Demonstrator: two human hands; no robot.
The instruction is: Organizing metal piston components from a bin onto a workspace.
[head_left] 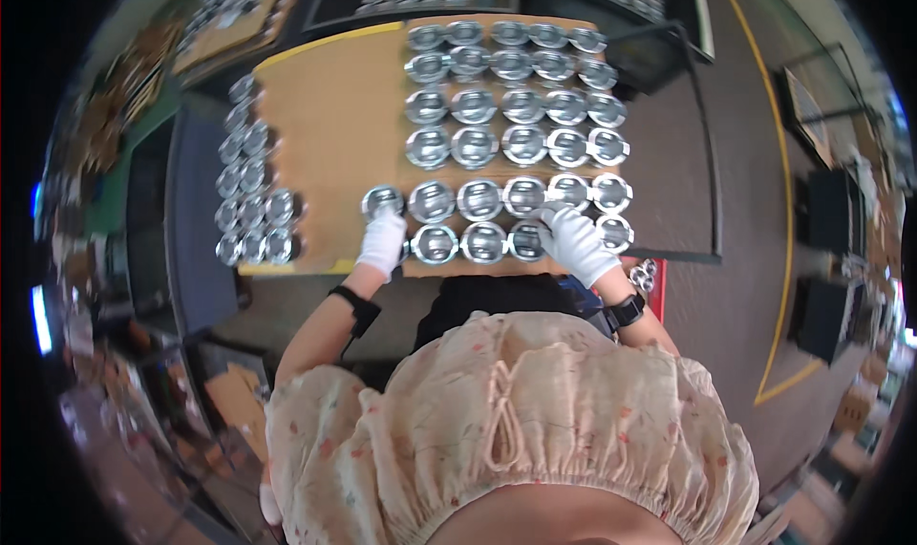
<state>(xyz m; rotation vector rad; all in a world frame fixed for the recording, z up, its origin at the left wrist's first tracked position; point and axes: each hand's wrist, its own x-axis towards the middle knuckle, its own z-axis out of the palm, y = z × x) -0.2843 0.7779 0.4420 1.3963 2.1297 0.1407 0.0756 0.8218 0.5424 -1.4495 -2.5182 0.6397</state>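
Floor to the right: grey-brown [750, 201], smooth. I trace a yellow painted line [788, 201] down it, bowed by the lens and turning back at a corner lower down. Beyond the line I log two dark box-like units [829, 318], one above the other in my view, and a cardboard box [855, 408] farther down. Left side: a blue-grey panel [196, 235] beside the work table [330, 149], a green patch [140, 177] past it, floor or wall, I cannot tell. Lower left: cardboard sheets [237, 406] among dark frames. A bright strip of light [40, 320] burns at the left rim, its source unclear to me.
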